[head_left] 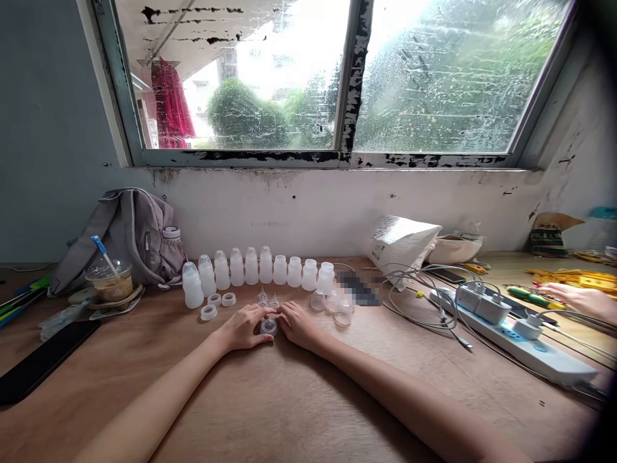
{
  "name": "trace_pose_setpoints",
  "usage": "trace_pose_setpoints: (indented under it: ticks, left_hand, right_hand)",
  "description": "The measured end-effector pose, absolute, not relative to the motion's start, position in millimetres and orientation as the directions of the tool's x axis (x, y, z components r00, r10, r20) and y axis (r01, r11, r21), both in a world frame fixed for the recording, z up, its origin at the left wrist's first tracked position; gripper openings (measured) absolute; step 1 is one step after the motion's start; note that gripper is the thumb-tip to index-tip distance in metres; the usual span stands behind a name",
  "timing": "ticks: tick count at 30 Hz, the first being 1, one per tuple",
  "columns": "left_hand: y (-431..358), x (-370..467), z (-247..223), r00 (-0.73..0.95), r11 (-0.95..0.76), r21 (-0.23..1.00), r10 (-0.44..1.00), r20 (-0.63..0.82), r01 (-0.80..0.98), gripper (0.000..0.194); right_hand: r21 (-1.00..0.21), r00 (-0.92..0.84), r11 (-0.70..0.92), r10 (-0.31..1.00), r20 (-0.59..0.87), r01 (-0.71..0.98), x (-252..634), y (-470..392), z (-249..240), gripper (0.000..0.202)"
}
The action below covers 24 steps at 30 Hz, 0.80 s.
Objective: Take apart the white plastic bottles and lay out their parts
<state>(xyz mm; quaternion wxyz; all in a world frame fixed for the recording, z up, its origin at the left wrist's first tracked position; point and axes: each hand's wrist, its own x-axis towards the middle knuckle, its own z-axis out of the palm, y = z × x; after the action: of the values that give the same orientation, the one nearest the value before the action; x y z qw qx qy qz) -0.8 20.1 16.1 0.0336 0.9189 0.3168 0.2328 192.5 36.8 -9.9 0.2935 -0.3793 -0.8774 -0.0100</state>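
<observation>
My left hand (247,326) and my right hand (297,325) meet at the middle of the wooden table, fingertips close together around small clear parts. A clear ring piece (268,327) rests on the table between them, near my left thumb. Just beyond my fingers stand clear nipples (262,296). Whatever my fingertips pinch is too small to name. Behind them runs a row of frosted bottles (250,267), several with domed caps. Loose white rings (209,312) lie to the left of my hands, and clear caps (342,314) lie to the right.
Left: a grey backpack (132,238), an iced drink (110,280) and a black phone-like slab (45,360). Right: a white power strip (520,341), coiled cables (409,308) and a silver bag (402,244). Another person's hand (583,301) is at the far right.
</observation>
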Motion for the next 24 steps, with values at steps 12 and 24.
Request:
trace_pose_setpoints:
  ticks: [12,24]
  left_hand:
    - [23.2,9.8,4.3,0.489,-0.687,0.333,0.707,0.511,0.645,0.022]
    - [18.5,29.6,0.5,0.255,-0.492,0.776,0.870,0.422,0.395,0.028]
  right_hand:
    - [-0.231,-0.582,0.806,0.562,0.587,0.545,194.4,32.0,-9.5,0.030]
    - [-0.286,-0.497,0.834,0.520,0.694,0.473,192.3,28.1,-11.6,0.013]
